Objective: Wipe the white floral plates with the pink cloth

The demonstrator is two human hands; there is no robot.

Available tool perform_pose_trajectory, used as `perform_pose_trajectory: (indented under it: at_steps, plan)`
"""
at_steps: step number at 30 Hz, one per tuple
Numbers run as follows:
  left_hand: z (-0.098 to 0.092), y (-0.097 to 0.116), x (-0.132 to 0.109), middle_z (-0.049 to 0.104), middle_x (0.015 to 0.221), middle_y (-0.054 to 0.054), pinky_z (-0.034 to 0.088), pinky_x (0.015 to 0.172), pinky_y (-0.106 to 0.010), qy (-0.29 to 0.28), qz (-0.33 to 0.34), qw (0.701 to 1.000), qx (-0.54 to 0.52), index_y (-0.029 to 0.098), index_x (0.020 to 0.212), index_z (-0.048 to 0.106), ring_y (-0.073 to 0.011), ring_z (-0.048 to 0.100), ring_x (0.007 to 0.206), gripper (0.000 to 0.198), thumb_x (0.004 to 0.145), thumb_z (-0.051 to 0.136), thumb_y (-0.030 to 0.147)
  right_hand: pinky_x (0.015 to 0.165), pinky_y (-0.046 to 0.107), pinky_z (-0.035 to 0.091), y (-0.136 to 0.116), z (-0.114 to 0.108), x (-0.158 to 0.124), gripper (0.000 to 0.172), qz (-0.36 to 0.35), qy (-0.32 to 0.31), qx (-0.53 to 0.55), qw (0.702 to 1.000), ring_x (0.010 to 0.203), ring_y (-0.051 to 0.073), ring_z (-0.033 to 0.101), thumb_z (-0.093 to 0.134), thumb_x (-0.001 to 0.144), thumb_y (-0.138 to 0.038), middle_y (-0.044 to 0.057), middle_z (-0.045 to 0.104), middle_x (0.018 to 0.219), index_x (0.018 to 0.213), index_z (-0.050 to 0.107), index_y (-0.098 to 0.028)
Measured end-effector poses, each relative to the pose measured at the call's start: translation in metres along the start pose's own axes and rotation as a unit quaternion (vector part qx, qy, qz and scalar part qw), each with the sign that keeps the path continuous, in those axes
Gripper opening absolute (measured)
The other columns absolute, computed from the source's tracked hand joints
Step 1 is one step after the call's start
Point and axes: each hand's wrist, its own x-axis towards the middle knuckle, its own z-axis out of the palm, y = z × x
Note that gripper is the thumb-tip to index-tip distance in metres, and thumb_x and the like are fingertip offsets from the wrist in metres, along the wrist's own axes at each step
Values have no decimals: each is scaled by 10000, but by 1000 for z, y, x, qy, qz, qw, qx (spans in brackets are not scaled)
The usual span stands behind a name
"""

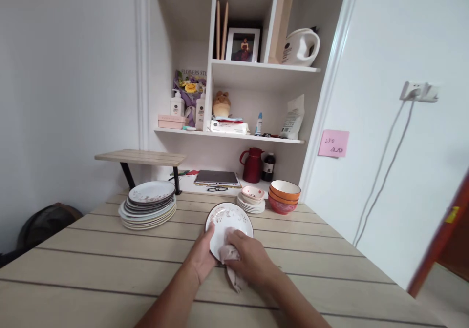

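Note:
A white plate with a floral pattern [229, 218] lies on the wooden table [91, 264] in front of me. My left hand [202, 257] grips the plate's near left rim, thumb on top. My right hand [249, 259] is closed on a pale pink cloth [232, 264] and presses it on the plate's near part. The cloth's end hangs over the rim onto the table.
A stack of plates [148, 205] sits at the table's far left. Small saucers with a little bowl [252, 200] and stacked orange bowls [284, 196] stand behind the plate. Shelves with a red jug [252, 165] line the back wall. A low wooden riser [141, 158] stands left.

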Motion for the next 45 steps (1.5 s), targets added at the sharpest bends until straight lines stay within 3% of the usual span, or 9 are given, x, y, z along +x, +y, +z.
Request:
perform_pose_trajectory:
  at_steps: [9, 15, 18, 21, 27, 31, 38, 41, 45]
  plan:
    - [-2, -8, 4, 715, 1133, -158, 491, 933, -396, -24, -28, 999, 5, 130, 1338, 537, -272, 681, 1016, 547, 876, 609, 414, 952, 401, 360, 14, 1, 19, 613, -9, 110, -34, 993, 1151, 266, 491, 661, 718, -135, 87, 508, 1277, 1291, 555, -323]
    - [-1, -11, 7, 694, 1188, -163, 441, 1017, -425, -17, -5, 1000, -22, 128, 1351, 527, -287, 646, 1113, 541, 889, 581, 405, 963, 404, 352, 35, -5, 16, 418, 48, 171, -75, 981, 1161, 277, 492, 605, 766, -127, 77, 514, 1306, 1147, 651, -294]
    - [-2, -9, 7, 688, 1199, -168, 428, 1036, -435, 10, 6, 1000, -26, 116, 1345, 530, -291, 631, 1142, 534, 899, 560, 408, 935, 394, 352, 37, -8, 12, 330, 82, 150, -108, 979, 1124, 291, 501, 610, 751, -132, 98, 561, 1224, 1057, 668, -244]
    - [-2, -7, 6, 684, 1209, -165, 424, 1041, -428, 27, 17, 999, -40, 117, 1350, 523, -285, 626, 1153, 530, 903, 554, 401, 869, 349, 372, 33, -10, 7, 278, 87, 87, -94, 988, 1041, 270, 526, 632, 741, -163, 102, 602, 1092, 1016, 645, -200]
    - [-1, -3, 1, 685, 1196, -185, 455, 1003, -399, 18, -4, 1000, -23, 79, 1311, 552, -286, 640, 1123, 527, 915, 530, 426, 767, 288, 374, 9, -6, -1, 226, -17, -44, -2, 999, 914, 206, 538, 688, 712, -250, 45, 598, 982, 919, 615, -197]
    - [2, -1, -1, 706, 1146, -177, 479, 961, -401, -2, -21, 1000, 14, 105, 1312, 556, -290, 661, 1076, 552, 887, 574, 457, 804, 292, 374, -2, 5, 4, 240, -46, -4, 23, 999, 954, 201, 524, 654, 731, -210, 39, 581, 1027, 968, 613, -210]
    - [5, -8, 0, 728, 1096, -150, 478, 952, -385, -33, -30, 999, 30, 134, 1302, 566, -279, 675, 1036, 558, 851, 630, 456, 894, 348, 352, 11, 0, 28, 347, 15, 145, -58, 988, 1065, 237, 502, 596, 793, -171, 63, 577, 1133, 1122, 635, -273]
    - [3, -9, 2, 720, 1123, -157, 464, 977, -395, -8, -8, 1000, 27, 140, 1327, 545, -285, 668, 1060, 564, 850, 639, 426, 901, 346, 344, 19, -8, 29, 374, 54, 156, -91, 982, 1109, 245, 498, 594, 808, -175, 68, 579, 1166, 1165, 619, -283]
    - [-2, -9, 5, 700, 1172, -169, 458, 993, -431, 30, 15, 999, 0, 146, 1370, 501, -300, 653, 1101, 586, 857, 631, 396, 863, 341, 346, 30, -15, 20, 361, 129, 111, -135, 976, 1101, 263, 514, 601, 793, -176, 92, 583, 1171, 1147, 611, -245]
